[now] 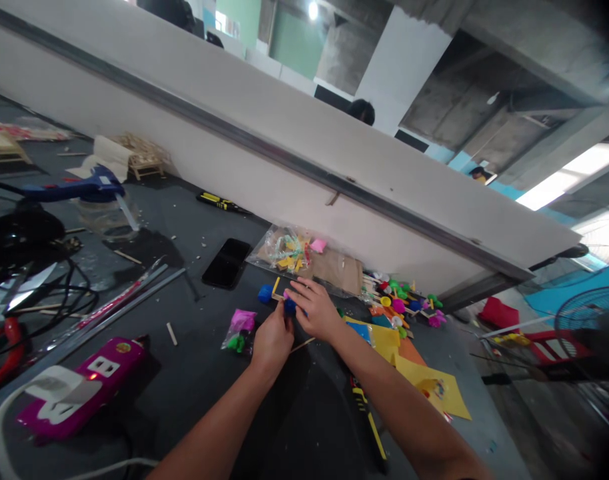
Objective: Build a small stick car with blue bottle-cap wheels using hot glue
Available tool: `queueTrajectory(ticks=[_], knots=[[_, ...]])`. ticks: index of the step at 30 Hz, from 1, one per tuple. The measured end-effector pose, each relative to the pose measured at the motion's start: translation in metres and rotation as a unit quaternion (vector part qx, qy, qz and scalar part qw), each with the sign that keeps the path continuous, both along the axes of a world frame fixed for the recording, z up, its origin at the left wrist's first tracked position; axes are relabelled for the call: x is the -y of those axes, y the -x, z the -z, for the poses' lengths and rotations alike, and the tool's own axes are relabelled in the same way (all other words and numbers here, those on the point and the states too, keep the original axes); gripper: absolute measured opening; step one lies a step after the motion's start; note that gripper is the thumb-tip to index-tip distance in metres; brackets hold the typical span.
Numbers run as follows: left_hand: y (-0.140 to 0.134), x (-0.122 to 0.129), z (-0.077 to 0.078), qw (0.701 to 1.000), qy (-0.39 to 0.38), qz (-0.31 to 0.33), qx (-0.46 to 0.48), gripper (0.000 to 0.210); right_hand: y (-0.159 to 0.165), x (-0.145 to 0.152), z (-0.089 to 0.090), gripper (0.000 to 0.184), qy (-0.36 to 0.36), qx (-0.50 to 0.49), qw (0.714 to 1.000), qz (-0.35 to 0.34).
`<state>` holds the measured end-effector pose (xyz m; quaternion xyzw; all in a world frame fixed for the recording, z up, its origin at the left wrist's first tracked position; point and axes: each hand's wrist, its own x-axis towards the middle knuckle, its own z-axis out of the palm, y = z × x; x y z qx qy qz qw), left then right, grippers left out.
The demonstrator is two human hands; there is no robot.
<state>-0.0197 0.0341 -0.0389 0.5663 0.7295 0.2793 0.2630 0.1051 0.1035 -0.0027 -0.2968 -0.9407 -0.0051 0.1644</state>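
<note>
Both my hands meet over a small stick-and-clay piece near the middle of the table. Thin pale sticks show in it, with a blue lump (265,293) at its left end and more blue under my fingers. My left hand (273,339) pinches the piece from below, fingertips closed on it. My right hand (314,311) lies over its right side, fingers bent against it and partly hiding it. A small clear bag with pink and green clay (242,327) is just left of my left hand. Behind the piece lies a plastic bag of yellow and teal scraps (289,250).
A black phone (227,263), a purple power strip (87,390), a blue glue gun (97,185) and scissors (14,313) are to the left. Colourful clay pieces (404,300) and yellow paper (447,387) lie right. A cutter (369,423) sits by my right forearm. A white partition (284,180) stands behind.
</note>
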Motion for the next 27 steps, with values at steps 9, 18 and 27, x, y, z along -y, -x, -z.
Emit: queueTrajectory(ticks=[9, 18, 27], knots=[[-0.0003, -0.0005, 0.0010, 1.000, 0.011, -0.001, 0.003, 0.046, -0.0027, 0.0005, 0.0012, 0.048, -0.002, -0.008, 1.000, 0.018], [-0.0002, -0.0002, -0.0028, 1.000, 0.016, -0.003, 0.007, 0.047, -0.0023, 0.0017, -0.0005, 0.048, -0.005, -0.007, 1.000, 0.018], [-0.0001, 0.0002, -0.0005, 1.000, 0.007, 0.003, 0.005, 0.046, -0.0032, 0.0004, 0.0001, 0.047, -0.002, -0.011, 1.000, 0.024]])
